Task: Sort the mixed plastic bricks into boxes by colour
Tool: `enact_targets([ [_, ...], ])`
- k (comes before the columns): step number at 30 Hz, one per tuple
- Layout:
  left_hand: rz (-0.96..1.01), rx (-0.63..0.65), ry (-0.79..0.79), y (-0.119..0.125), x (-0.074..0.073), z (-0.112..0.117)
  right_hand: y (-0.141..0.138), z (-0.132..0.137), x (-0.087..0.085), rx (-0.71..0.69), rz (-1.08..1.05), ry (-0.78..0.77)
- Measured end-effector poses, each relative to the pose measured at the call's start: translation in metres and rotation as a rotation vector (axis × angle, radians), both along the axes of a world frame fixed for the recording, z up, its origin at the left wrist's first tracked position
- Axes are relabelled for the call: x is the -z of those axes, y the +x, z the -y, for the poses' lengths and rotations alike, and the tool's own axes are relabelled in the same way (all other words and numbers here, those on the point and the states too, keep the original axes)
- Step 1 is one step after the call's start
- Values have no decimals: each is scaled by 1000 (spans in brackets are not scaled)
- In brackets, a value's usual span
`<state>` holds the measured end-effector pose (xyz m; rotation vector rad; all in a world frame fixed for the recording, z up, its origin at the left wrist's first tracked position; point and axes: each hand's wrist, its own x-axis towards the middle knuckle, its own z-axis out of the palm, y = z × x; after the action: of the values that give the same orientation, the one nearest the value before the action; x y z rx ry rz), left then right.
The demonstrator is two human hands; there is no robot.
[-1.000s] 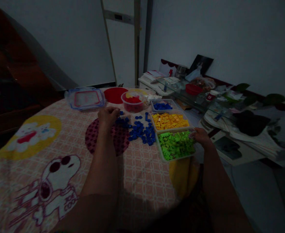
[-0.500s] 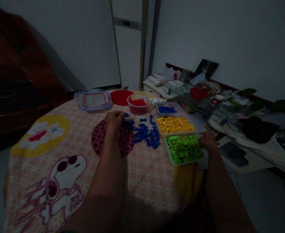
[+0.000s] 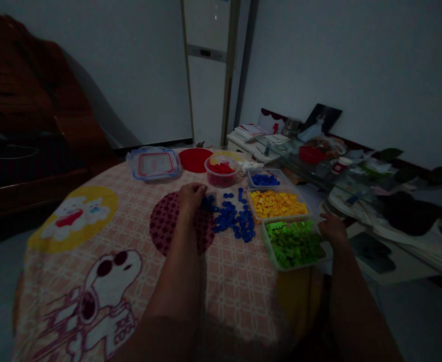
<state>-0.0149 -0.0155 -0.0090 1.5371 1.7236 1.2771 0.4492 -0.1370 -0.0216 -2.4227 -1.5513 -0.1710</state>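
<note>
My left hand is over the dark red round patch of the tablecloth, thumb and fingers pinched together. Whatever lies between its fingertips is hidden. Just right of it spreads a loose heap of small blue round pieces. My right hand has its fingers curled at the right rim of a clear box of green bricks. Behind that box stands one of yellow bricks, and farther back a smaller box of blue pieces.
A round tub with red pieces stands at the back of the cloth-covered table. Left of it lies a clear lidded container. A cluttered glass side table runs along the right, with papers and a red bowl.
The view has shifted, so everything sits lower and farther right. My left hand has moved slightly right; a blue piece at its fingertips is now out of sight. My right hand stays at the green box.
</note>
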Motion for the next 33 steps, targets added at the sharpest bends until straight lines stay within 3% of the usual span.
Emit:
enact_targets([
  [3,11,27,-1,3,5,-1,-16,2,-6,53,26,78],
  [5,11,38,4,5,8,-1,-36,-1,-12,-12,47,221],
  [9,28,28,22,6,14,-3,-95,-26,-20,-451,-28,385],
  [11,60,15,45,5,15,-3,-127,-47,-24,-645,-76,345],
  [13,106,6,56,4,15,-2,-156,-73,-27,-728,-77,283],
  [17,187,-11,30,1,13,1,-192,-119,-33,-674,15,115],
  [21,225,-31,44,-3,13,1,-202,-146,-36,-582,54,-25],
  [33,274,-25,43,-2,17,-2,-217,-147,-41,-629,-70,8],
])
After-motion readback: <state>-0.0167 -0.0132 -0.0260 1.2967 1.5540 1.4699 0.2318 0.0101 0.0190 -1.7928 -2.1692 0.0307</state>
